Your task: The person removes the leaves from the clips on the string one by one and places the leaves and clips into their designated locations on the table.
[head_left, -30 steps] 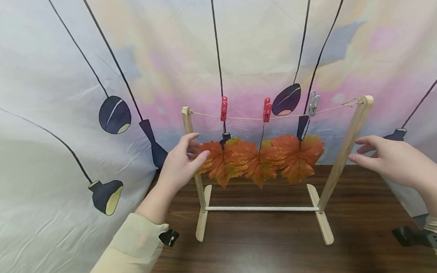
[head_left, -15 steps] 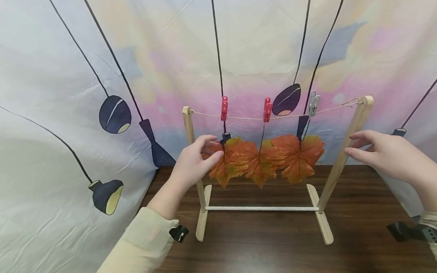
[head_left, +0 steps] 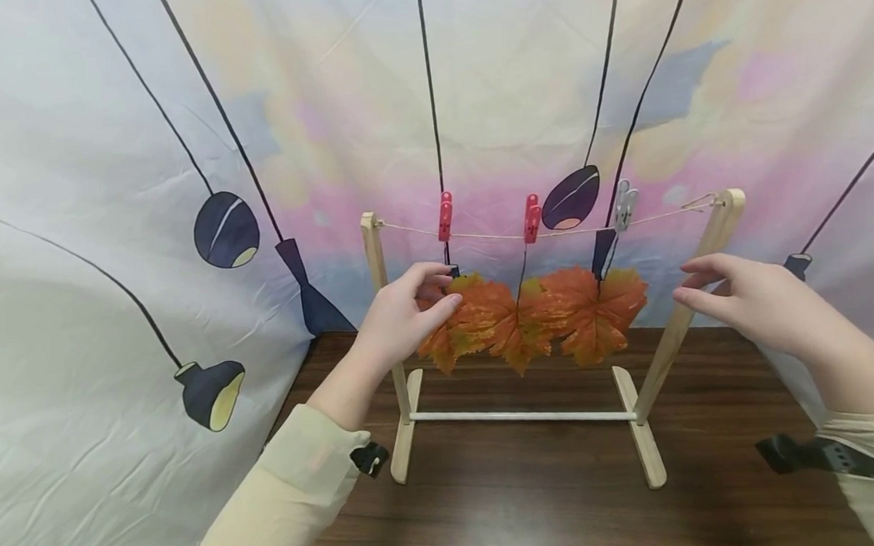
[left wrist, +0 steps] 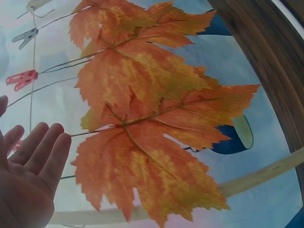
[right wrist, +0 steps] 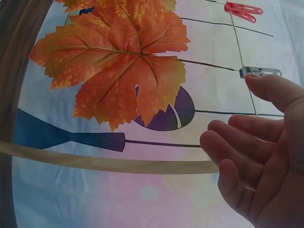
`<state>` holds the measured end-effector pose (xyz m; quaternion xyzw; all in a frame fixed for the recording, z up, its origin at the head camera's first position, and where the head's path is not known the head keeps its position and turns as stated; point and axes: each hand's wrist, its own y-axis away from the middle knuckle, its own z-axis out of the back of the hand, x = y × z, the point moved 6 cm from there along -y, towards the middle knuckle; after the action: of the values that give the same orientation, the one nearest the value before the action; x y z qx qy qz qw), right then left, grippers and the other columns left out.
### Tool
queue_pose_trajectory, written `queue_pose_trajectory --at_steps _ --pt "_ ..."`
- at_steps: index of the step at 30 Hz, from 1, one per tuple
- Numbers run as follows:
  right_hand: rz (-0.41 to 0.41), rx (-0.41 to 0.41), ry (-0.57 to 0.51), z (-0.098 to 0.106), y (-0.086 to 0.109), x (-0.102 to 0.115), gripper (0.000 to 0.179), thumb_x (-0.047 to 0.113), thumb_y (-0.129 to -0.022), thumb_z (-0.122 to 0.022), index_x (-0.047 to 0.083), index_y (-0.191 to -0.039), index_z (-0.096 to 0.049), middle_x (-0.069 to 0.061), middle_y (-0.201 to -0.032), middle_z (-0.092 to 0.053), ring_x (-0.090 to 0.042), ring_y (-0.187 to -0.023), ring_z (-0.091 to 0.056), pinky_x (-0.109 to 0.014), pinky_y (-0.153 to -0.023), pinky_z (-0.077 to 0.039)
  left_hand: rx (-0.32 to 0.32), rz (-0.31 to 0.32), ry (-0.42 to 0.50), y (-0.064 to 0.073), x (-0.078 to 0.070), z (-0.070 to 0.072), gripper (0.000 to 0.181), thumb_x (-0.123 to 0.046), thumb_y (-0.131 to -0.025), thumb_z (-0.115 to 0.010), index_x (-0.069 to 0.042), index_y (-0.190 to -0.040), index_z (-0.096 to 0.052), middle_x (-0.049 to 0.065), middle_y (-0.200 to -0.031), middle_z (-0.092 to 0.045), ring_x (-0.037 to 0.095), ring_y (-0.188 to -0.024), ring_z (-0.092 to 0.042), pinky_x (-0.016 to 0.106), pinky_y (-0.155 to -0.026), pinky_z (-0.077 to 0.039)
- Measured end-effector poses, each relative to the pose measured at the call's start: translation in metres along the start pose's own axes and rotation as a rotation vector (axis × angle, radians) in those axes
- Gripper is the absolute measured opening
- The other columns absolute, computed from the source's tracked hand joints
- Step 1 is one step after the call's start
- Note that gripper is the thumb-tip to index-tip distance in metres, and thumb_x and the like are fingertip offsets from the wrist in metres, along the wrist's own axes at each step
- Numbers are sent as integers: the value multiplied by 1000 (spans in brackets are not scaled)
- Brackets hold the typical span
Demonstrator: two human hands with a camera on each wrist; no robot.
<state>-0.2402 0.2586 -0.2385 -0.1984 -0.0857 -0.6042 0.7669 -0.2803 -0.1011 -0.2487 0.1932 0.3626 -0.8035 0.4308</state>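
Three orange-red artificial maple leaves hang in an overlapping row: the left leaf [head_left: 440, 352], the middle leaf [head_left: 515, 327] and the right leaf [head_left: 597, 317]. Their thin dark stems run up to a red clothespin [head_left: 444, 216], another red clothespin [head_left: 531, 219] and a grey clothespin [head_left: 626, 205] on a string [head_left: 495, 236]. My left hand [head_left: 402, 313] overlaps the left leaf in the head view, palm inward with relaxed fingers, holding nothing. In the left wrist view its fingers [left wrist: 45, 152] lie beside the leaf's edge. My right hand [head_left: 758, 303], loosely bent and holding nothing, is in front of the right post.
The string spans a wooden stand with a left post [head_left: 376, 256], a right post [head_left: 674, 346], flat feet and a white crossbar [head_left: 521, 416]. It stands on a dark wooden table [head_left: 534, 509]. A pastel cloth [head_left: 515, 76] printed with dark lamps surrounds the back and sides.
My left hand has moved right and slightly up, from the left post across the left leaf. My right hand has shifted left and slightly up. The leaves and clothespins hang as before.
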Motion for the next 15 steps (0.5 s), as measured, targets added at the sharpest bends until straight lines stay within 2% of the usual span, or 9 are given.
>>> queue_pose_trajectory --at_steps 8,15 --pt "8 4 -30 -5 -5 3 58 43 -93 -54 -1 -130 -48 -22 -114 -60 -41 -100 -58 -57 -78 -43 6 -18 0 -10 -15 -2 41 -28 -91 -63 -14 -128 -51 0 -118 -59 13 -98 -59 36 -81 -49" --pt "-12 -20 -71 -11 -8 1 58 44 -94 -53 -1 -129 -50 -23 -113 -61 -40 -98 -60 -54 -77 -45 5 -30 7 -22 -26 -7 42 -29 -91 -63 -18 -129 -51 -2 -118 -60 9 -88 -59 31 -73 -50"
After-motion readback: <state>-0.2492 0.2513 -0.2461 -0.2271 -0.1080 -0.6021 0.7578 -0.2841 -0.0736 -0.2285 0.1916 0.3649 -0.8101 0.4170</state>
